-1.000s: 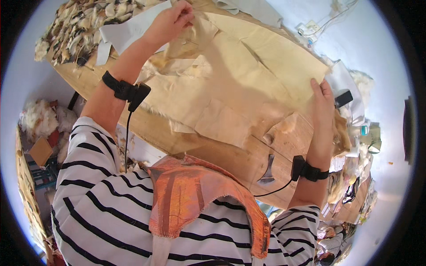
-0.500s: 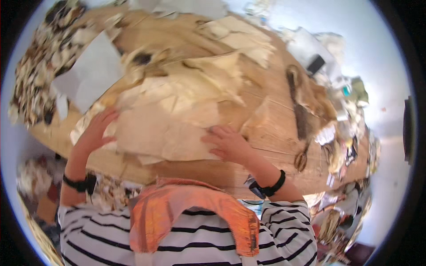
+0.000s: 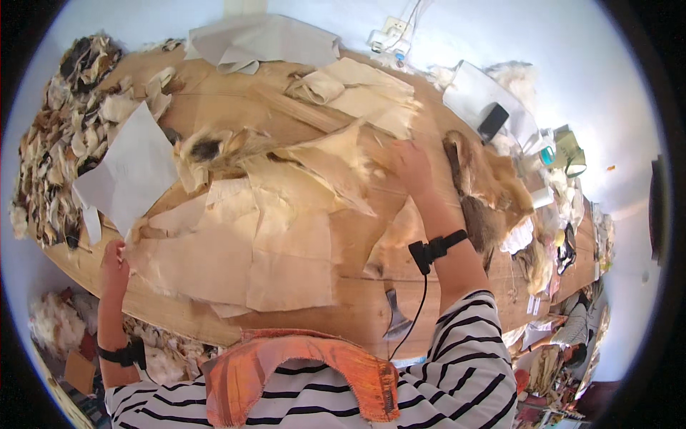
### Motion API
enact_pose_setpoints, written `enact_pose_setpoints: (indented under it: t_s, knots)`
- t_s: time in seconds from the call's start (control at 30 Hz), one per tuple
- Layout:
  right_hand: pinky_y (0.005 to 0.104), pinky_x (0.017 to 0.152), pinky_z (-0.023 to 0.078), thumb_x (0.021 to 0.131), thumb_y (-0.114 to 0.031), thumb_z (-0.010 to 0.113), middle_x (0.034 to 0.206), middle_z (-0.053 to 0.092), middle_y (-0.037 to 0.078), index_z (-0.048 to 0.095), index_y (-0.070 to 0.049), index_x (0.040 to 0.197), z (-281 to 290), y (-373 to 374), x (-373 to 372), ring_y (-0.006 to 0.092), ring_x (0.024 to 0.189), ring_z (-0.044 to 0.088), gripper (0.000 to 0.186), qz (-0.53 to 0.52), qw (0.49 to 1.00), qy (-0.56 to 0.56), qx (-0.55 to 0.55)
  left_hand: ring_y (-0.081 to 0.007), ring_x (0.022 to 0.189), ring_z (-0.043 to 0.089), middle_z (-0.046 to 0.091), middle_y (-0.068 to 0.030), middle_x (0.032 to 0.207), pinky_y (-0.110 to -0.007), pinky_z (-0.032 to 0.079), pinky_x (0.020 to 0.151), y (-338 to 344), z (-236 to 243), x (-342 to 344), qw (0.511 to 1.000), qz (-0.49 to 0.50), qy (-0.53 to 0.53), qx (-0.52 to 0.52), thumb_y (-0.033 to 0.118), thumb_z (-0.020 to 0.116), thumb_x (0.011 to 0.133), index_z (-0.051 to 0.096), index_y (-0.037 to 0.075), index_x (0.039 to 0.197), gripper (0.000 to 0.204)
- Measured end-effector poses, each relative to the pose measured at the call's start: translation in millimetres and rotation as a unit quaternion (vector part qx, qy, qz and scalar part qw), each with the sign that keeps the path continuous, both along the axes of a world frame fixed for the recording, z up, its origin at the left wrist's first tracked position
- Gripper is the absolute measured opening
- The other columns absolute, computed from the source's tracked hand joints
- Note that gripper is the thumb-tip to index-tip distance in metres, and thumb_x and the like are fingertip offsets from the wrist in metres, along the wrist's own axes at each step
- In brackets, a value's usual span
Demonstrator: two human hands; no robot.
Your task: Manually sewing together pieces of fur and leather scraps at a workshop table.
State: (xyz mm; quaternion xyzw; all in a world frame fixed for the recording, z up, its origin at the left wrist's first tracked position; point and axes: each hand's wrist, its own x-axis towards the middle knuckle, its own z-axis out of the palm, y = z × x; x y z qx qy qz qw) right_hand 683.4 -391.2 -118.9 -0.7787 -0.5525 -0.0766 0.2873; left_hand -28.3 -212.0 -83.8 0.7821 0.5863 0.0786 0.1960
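Pale hide [image 3: 193,264] with straight-cut panels lies flat on the wooden table in front of me. At its left edge my left hand [image 3: 115,266] has its fingers curled and pinched on the border. Behind and partly under it spreads a larger cream hide [image 3: 314,161] with furry edges and a dark patch. My right hand [image 3: 412,163] reaches far across the table, just right of that larger hide. Its fingers are blurred and foreshortened, so their grip is unclear. A smaller hide piece [image 3: 400,239] lies beside my right forearm.
Fur scraps [image 3: 71,136] heap at the left, beside a white sheet [image 3: 132,168]. A folded pale hide [image 3: 364,89] and grey sheet [image 3: 264,39] lie far back. Brown fur [image 3: 493,179] and a black phone [image 3: 493,121] are at right. A fan-shaped blade [image 3: 395,314] sits near the front edge.
My right hand has lifted off the pale hide and reached far forward and right. My left hand has moved left and nearer, to the hide's edge. The pale hide now sits lower in view.
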Motion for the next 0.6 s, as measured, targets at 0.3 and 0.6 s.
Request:
enact_pose_setpoints:
  t_s: [0.3,0.6]
  knots:
    - [0.0447,0.091,0.046,0.089,-0.008,0.057,0.102,0.063,0.017,0.059,-0.007,0.106,-10,55,58,0.0363,0.106,0.056,0.017,-0.082,0.995,-0.001,-0.06,-0.0364,0.132,0.042,0.041,-0.0166,0.143,-0.043,0.036,0.11,-8,42,91,0.988,-0.069,0.048,0.128,-0.008,0.059,0.079,0.033,0.009,0.148,0.076]
    - [0.0432,0.078,0.05,0.088,-0.004,0.058,0.094,0.065,0.015,0.062,-0.005,0.099,116,-85,-33,0.0362,0.088,0.061,0.012,0.009,0.984,-0.109,0.141,-0.0367,0.129,0.045,0.046,-0.0156,0.139,-0.041,0.038,0.108,-12,73,249,0.942,-0.295,-0.101,0.122,-0.007,0.062,0.079,0.043,0.007,0.141,0.066]
